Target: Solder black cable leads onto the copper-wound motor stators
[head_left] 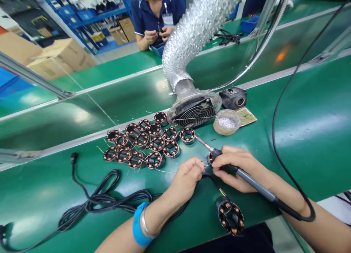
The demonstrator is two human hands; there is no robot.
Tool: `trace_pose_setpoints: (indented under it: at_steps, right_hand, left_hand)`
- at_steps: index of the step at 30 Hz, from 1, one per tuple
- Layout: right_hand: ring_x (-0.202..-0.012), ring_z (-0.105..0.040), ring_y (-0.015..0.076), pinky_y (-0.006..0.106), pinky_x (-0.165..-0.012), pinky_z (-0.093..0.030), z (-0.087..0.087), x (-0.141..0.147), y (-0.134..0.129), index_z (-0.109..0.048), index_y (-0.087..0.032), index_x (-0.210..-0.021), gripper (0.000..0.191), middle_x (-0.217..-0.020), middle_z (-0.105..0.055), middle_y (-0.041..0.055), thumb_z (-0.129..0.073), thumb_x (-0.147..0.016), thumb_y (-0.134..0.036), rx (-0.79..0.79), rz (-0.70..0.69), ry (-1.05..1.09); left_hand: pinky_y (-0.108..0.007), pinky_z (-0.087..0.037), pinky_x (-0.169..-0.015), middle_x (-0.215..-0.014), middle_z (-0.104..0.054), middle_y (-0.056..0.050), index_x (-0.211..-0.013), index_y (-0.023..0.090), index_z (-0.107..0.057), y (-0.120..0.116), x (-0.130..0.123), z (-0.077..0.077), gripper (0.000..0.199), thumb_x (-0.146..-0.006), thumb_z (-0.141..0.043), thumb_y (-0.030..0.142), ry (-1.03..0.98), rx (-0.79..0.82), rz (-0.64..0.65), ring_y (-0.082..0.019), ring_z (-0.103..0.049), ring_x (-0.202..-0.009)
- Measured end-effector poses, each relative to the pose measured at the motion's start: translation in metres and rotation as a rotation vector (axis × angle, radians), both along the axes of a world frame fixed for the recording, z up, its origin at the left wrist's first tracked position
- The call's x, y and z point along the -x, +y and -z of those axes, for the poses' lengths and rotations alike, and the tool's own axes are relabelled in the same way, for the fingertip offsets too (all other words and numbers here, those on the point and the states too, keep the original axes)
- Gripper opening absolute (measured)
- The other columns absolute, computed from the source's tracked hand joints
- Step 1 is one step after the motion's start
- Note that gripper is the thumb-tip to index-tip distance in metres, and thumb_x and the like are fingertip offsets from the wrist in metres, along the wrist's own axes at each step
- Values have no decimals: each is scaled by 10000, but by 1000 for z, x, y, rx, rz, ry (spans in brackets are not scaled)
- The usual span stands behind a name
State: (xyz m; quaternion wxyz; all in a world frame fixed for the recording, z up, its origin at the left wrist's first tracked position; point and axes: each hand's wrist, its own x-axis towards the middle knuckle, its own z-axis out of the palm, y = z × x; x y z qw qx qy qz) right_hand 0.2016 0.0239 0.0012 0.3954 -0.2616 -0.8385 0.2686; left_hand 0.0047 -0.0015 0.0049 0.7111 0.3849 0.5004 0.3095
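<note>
My right hand is closed round the handle of a soldering iron, whose metal tip points up and left. A motor stator is mostly hidden behind the right fingers; I cannot tell whether they touch it. My left hand pinches thin wire close to that stator, and a fine silvery strand trails out to the left of the fist. Nearer to me, another stator with copper coils has a black cable attached. Several more stators stand grouped left of the hands, loose wire ends sticking up.
A fume extractor with a silver duct stands behind the stators. Beside it are a round tub, a yellowish pad and a black holder. A coiled black cable lies left. Across the bench sits a co-worker.
</note>
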Motion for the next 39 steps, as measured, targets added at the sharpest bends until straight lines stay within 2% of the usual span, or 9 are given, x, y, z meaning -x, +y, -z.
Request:
trace_pose_setpoints:
  at_steps: [3, 6, 9, 15, 19, 22, 26, 29, 39]
  right_hand:
    - [-665, -537, 126, 243, -622, -466, 10, 13, -1, -603, -197, -989, 197, -773, -647, -4, -591, -848, -61, -27, 129, 92]
    - [-672, -569, 126, 250, -628, -489, 19, 25, -2, -609, -209, -1002, 194, -827, -667, 1, -612, -853, -84, 15, 266, 158]
    - [-667, -587, 125, 255, -633, -501, 18, 28, -1, -613, -213, -1028, 206, -851, -688, 3, -610, -864, -89, 16, 240, 147]
    - [-733, -589, 150, 289, -686, -513, 10, 16, -3, -622, -179, -1117, 278, -899, -709, 35, -585, -872, -54, -61, 161, 104]
    - [-753, -602, 145, 281, -693, -515, 0, 7, -8, -595, -213, -1244, 381, -967, -723, 31, -543, -910, -37, -76, 204, 123]
    - [-785, -614, 161, 295, -694, -515, -11, 1, -17, -578, -226, -1315, 436, -957, -697, 39, -567, -902, -89, -37, 264, 134]
    - [-665, -569, 149, 277, -561, -467, -20, -4, -35, -672, -202, -1176, 354, -786, -619, 27, -554, -853, -121, 43, 287, 198]
    - [-557, -510, 131, 273, -492, -408, -24, -4, -47, -677, -187, -1073, 288, -704, -598, 12, -536, -827, -135, 112, 301, 184]
    - [-526, -477, 109, 254, -475, -369, -28, 2, -50, -652, -180, -944, 190, -659, -597, 1, -512, -820, -144, 105, 332, 166]
  left_hand:
    - [-207, -154, -459, -520, -274, 96, -662, 197, -429, 1, -1, 3, 311, -793, -585, 432, 10, -31, -14, -73, -165, -478]
    - [-202, -164, -461, -520, -261, 101, -664, 197, -429, 4, -1, 5, 305, -797, -580, 426, 34, -51, -54, -74, -164, -478]
    - [-203, -158, -458, -521, -251, 105, -669, 199, -427, 6, -1, 5, 306, -802, -578, 430, 66, -66, -73, -74, -156, -475]
    - [-204, -156, -452, -524, -242, 108, -654, 203, -403, 7, 3, 4, 304, -813, -551, 416, 118, -94, -12, -69, -139, -469]
    - [-200, -160, -450, -527, -234, 111, -660, 207, -388, 6, 6, 5, 302, -827, -529, 415, 151, -105, 24, -64, -139, -463]
    - [-199, -159, -449, -528, -236, 110, -655, 210, -371, 6, 8, 7, 313, -832, -520, 420, 164, -105, 40, -62, -144, -463]
    - [-201, -159, -449, -527, -240, 106, -649, 208, -375, 5, 9, 9, 300, -835, -506, 404, 168, -94, 73, -62, -148, -463]
    - [-203, -167, -453, -531, -248, 102, -644, 207, -374, 4, 10, 10, 293, -836, -501, 388, 164, -96, 83, -62, -153, -465]
    - [-212, -183, -469, -543, -257, 96, -660, 201, -395, 2, 10, 13, 281, -866, -484, 370, 189, -136, 84, -68, -169, -472]
